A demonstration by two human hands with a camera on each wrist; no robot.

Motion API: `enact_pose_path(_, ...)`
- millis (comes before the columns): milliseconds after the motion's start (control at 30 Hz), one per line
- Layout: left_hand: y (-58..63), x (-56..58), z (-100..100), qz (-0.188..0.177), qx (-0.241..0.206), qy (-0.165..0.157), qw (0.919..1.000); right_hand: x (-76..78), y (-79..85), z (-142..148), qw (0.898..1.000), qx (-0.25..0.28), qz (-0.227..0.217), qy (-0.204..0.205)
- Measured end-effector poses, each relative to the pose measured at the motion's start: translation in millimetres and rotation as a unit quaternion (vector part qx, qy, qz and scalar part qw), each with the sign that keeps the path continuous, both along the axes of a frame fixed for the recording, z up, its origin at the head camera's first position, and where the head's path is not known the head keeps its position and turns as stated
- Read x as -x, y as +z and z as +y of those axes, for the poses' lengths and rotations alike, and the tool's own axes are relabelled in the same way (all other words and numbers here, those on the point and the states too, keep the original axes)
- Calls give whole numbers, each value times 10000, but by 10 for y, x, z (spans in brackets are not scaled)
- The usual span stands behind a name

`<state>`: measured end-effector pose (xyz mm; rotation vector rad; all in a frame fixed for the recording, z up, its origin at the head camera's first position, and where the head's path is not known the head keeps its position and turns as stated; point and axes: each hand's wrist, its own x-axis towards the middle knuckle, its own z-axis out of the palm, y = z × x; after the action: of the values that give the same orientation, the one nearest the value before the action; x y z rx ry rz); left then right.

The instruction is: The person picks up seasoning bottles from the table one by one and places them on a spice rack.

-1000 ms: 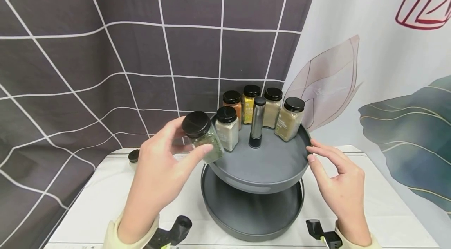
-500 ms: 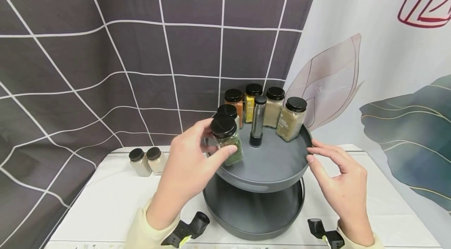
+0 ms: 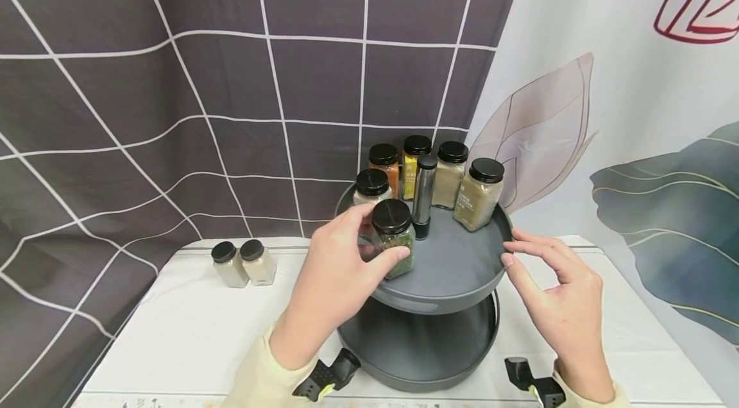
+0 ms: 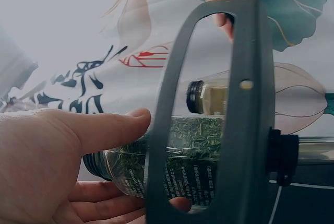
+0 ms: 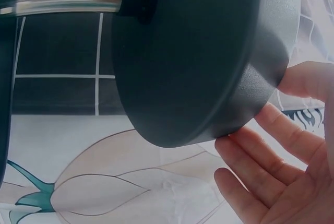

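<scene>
My left hand [image 3: 340, 260] grips a clear spice jar of green dried herbs [image 3: 398, 242], black lid up, at the left front of the grey rack's upper tray [image 3: 456, 270]. The left wrist view shows thumb and fingers on either side of the herb jar [image 4: 193, 145], seen past the tray's slotted rim; whether its base touches the tray I cannot tell. My right hand [image 3: 557, 299] touches the upper tray's right rim. In the right wrist view its fingertips rest against the tray's outer wall [image 5: 261, 72]. Several other spice jars, among them a yellow one [image 3: 410, 174], stand round the tray's metal post [image 3: 424, 196].
Below, the rack's lower tray [image 3: 421, 382] stands on the white table [image 3: 173, 331]. Two black-lidded jars of pale contents, a left one [image 3: 232, 270] and a right one [image 3: 260, 267], stand at the table's back left. A dark gridded curtain [image 3: 231, 87] hangs behind.
My left hand has carried the herb jar rightward over the upper tray, lower and more upright. The two pale jars at left have come fully into sight. My right hand stays at the rim.
</scene>
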<state>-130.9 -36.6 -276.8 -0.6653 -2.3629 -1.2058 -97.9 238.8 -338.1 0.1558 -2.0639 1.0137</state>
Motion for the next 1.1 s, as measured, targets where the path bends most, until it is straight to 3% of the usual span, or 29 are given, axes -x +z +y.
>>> enact_pose_path(300,-49,25,31,95,225,137,9996,5,3,0,10000,-5,-7,29)
enact_pose_path(633,-55,33,-12,-242,-166,-33,9996,5,-1,-11,10000,-18,89,1)
enact_pose_path(833,-92,44,-226,-465,-840,116,9953,2,0,-9,10000,0,30,-52)
enact_pose_path(967,-192,97,-445,-93,-1542,307,9875,6,-4,-7,10000,31,13,-23)
enact_pose_path(1100,-299,147,-668,93,-1795,842,9801,9,-6,-8,10000,66,3,-3)
